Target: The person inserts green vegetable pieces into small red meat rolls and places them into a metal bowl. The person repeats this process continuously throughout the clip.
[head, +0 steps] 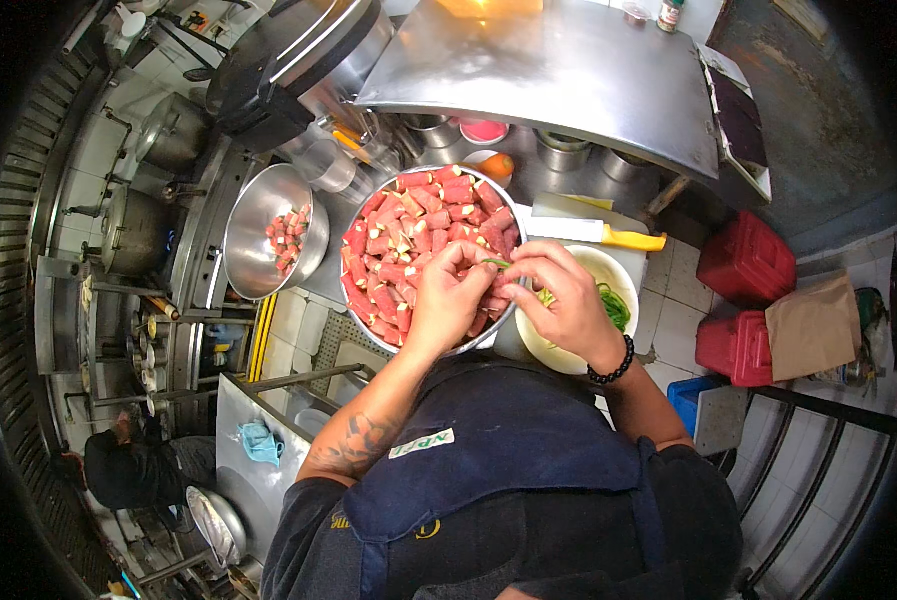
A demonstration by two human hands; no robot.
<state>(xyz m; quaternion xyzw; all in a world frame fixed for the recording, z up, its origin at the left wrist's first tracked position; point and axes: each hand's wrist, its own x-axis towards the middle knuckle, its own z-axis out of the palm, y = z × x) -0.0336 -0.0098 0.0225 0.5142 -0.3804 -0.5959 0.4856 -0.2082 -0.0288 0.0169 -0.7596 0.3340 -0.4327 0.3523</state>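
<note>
A large metal bowl heaped with short pieces of reddish meat rolls point(399, 247), pale cut pieces showing at their ends, stands in front of me. Above its right part, my left hand point(457, 289) pinches a thin green strand point(498, 263) between thumb and fingers. My right hand point(561, 296) meets it from the right, fingertips at the strand and a reddish piece, partly hidden by the fingers. Under my right hand is a cream bowl point(527, 330) with green strips point(613, 309) inside. A yellow-handled knife point(598, 233) lies on a white cutting board point(628, 214) beyond it.
To the left stands a steel bowl point(249, 255) with some bundled red pieces point(288, 238). Clear plastic containers point(328, 166) and an orange vegetable point(498, 165) are behind the large bowl. A steel shelf point(538, 67) overhangs the back. A person in dark clothing point(137, 469) is at lower left.
</note>
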